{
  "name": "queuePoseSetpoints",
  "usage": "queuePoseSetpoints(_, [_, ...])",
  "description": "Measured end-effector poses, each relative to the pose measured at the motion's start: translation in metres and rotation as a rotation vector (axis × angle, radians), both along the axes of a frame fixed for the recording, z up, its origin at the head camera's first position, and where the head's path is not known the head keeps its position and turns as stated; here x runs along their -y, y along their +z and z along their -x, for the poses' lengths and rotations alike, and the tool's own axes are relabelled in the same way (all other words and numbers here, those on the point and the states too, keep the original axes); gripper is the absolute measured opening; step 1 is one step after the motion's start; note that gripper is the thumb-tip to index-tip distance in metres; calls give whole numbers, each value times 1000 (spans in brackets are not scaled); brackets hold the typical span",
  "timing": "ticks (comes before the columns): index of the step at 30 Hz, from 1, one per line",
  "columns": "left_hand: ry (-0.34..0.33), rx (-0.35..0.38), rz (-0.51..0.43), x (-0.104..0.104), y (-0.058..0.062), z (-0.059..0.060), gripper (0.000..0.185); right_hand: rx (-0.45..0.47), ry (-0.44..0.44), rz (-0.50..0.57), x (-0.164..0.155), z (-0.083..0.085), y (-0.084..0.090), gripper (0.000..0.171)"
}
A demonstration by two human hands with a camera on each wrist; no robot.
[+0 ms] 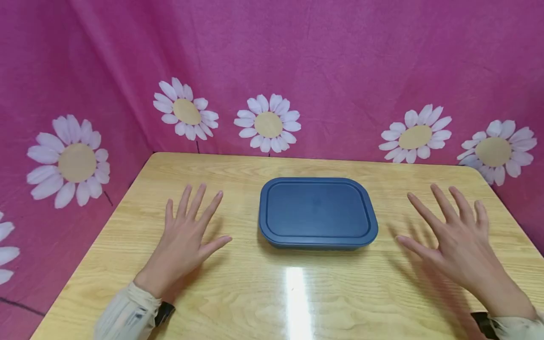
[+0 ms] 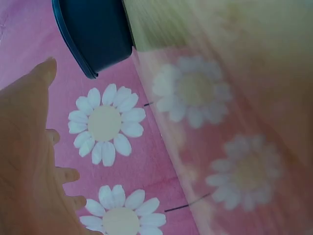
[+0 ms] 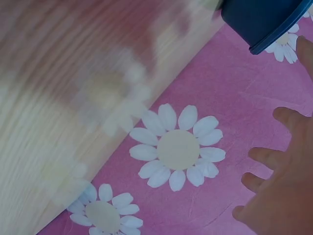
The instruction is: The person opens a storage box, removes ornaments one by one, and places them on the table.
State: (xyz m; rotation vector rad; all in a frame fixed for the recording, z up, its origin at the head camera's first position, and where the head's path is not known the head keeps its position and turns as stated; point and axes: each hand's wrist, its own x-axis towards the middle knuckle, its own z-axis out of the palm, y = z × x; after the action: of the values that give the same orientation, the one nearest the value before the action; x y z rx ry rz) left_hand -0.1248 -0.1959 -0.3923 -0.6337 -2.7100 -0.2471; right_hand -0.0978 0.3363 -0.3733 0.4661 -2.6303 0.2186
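Note:
A dark blue rectangular container [image 1: 318, 212] with rounded corners and a rimmed lid sits on the wooden table, a little right of the middle. To its left, my left hand [image 1: 184, 241] is held with fingers spread, apart from the container. My right hand [image 1: 456, 245] is on the other side, fingers likewise spread and touching nothing. The container's side [image 2: 98, 32] shows at the top of the left wrist view, beyond the thumb. Its wall [image 3: 259, 19] also appears at the top right of the right wrist view. What the container holds is hidden.
The light wood table [image 1: 204, 293] has a glossy top with a bright reflection near its front. A pink cloth [image 1: 331, 71] with large white flowers hangs behind and along the left side, meeting the table's edges. Dark bands sit at both wrists.

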Motion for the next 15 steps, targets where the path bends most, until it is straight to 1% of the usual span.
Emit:
queuePoseSetpoints(5, [-2,35,-4,-4,2,5,92,-3,24,20,9,11,1,93])
queuePoseSetpoints(11, [-8,61,-2,-9,4,11,89,-6,62,41,20,25,4,86])
queuePoseSetpoints(15, [-21,64,-3,-17,8,19,87,1,73,45,27,34,8,87])
